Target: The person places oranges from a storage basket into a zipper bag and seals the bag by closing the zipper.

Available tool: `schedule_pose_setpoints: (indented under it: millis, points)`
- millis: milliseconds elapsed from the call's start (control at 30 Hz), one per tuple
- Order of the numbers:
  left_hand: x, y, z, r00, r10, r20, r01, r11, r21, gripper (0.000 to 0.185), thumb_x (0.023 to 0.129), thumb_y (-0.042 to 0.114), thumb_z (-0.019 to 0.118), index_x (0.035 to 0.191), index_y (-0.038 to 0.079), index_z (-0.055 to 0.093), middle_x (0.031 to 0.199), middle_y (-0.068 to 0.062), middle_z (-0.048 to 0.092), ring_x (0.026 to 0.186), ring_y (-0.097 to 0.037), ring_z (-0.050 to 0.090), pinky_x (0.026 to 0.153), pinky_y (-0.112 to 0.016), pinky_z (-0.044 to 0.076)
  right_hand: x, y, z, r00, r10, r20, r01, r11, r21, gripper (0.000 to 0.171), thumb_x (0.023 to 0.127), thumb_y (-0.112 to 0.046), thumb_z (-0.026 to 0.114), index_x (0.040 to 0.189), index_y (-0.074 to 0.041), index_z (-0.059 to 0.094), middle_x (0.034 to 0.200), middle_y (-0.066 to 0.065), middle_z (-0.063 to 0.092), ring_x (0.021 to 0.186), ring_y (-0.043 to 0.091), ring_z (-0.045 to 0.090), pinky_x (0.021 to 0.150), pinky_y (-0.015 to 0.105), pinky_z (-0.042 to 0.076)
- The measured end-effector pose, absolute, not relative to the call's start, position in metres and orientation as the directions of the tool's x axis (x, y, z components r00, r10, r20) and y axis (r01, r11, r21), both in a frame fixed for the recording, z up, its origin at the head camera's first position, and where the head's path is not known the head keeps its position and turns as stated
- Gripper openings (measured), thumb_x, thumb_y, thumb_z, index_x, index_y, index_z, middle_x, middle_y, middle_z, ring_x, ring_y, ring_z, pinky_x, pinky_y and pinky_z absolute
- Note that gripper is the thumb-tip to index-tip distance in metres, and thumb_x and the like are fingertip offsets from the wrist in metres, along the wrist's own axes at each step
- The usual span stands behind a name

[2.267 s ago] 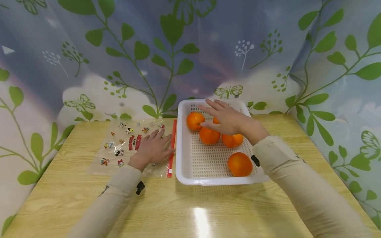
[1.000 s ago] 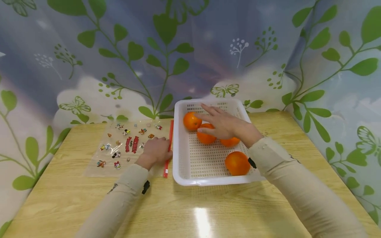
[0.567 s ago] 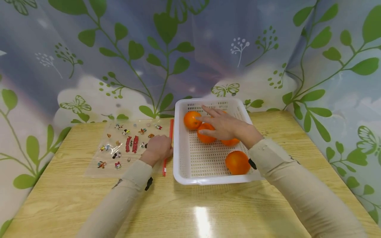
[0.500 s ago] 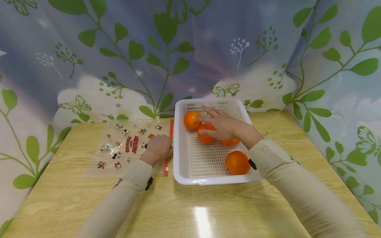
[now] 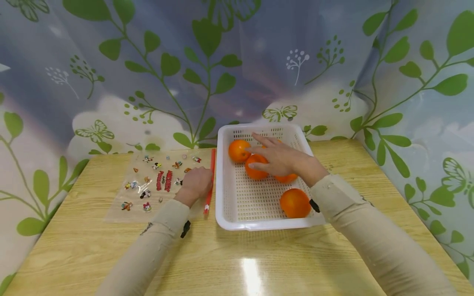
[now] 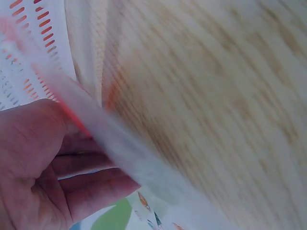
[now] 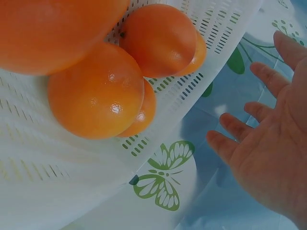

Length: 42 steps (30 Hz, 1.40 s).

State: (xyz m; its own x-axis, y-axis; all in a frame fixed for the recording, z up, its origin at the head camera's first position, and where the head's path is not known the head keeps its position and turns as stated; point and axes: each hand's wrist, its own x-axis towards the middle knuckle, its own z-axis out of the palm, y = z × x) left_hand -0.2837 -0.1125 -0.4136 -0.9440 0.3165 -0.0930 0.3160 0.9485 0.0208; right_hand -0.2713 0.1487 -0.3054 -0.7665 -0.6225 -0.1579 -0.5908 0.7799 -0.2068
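A white perforated basket (image 5: pixel 259 225) holds several oranges: one at the back left (image 5: pixel 238 150), one in the middle (image 5: pixel 254 172), one near the front (image 5: pixel 295 203). My right hand (image 5: pixel 281 158) is spread open just above the middle oranges. In the right wrist view the right hand (image 7: pixel 273 153) has straight fingers, apart from the oranges (image 7: pixel 96 96). My left hand (image 5: pixel 196 181) is curled at the red-strip edge (image 5: pixel 211 172) of a clear bag of stickers (image 5: pixel 148 185). In the left wrist view the left hand's fingers (image 6: pixel 91 191) grip that bag edge (image 6: pixel 124 148).
The wooden table (image 5: pixel 240 255) is backed and flanked by a curtain with a leaf print (image 5: pixel 185 74). The basket's left wall (image 6: pixel 29 62) stands right beside the bag's red strip. Bare tabletop (image 6: pixel 230 96) lies in front of both arms.
My left hand was flat on the bag, then curled and took hold of its red-strip edge. My right hand sank slightly over the oranges and has since stayed put.
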Motion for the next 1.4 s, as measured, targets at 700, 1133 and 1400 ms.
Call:
schedule_pose_setpoints:
  millis: [700,1133,1400]
  points:
    - [-0.275,-0.151,-0.394,-0.972,0.207,0.111,0.234,0.893,0.385,0.025,0.087,0.014,0.049,0.064,0.013,0.04,0.052,0.003,0.029,0.045,-0.011,0.022,0.043,-0.025,0.021,-0.268,0.157,-0.304,-0.77,-0.615,-0.171,-0.581,0.786,-0.21,0.059,0.099,-0.051,0.04,0.151,-0.024,0.032,0.159,0.004,-0.006,0.143,0.036,0.004,0.111,0.055,0.013]
    - [-0.262,-0.154,-0.346,-0.935,0.205,0.288,0.296,0.9,0.319,0.015,0.086,0.016,0.047,0.072,0.011,0.049,0.052,-0.001,0.043,0.042,-0.014,0.033,0.039,-0.027,0.025,-0.264,0.155,-0.301,-0.771,-0.625,-0.124,-0.613,0.78,-0.124,0.063,0.099,-0.05,0.041,0.153,-0.025,0.024,0.159,0.005,-0.004,0.143,0.035,0.006,0.112,0.052,0.013]
    - [-0.258,-0.149,-0.327,-0.929,0.161,0.334,0.264,0.919,0.293,0.017,0.086,0.021,0.046,0.072,0.012,0.049,0.054,-0.003,0.047,0.043,-0.019,0.041,0.038,-0.03,0.03,-0.259,0.146,-0.295,-0.785,-0.619,-0.039,-0.613,0.783,-0.104,0.062,0.098,-0.055,0.037,0.153,-0.03,0.023,0.16,0.003,0.002,0.143,0.032,0.009,0.109,0.053,0.022]
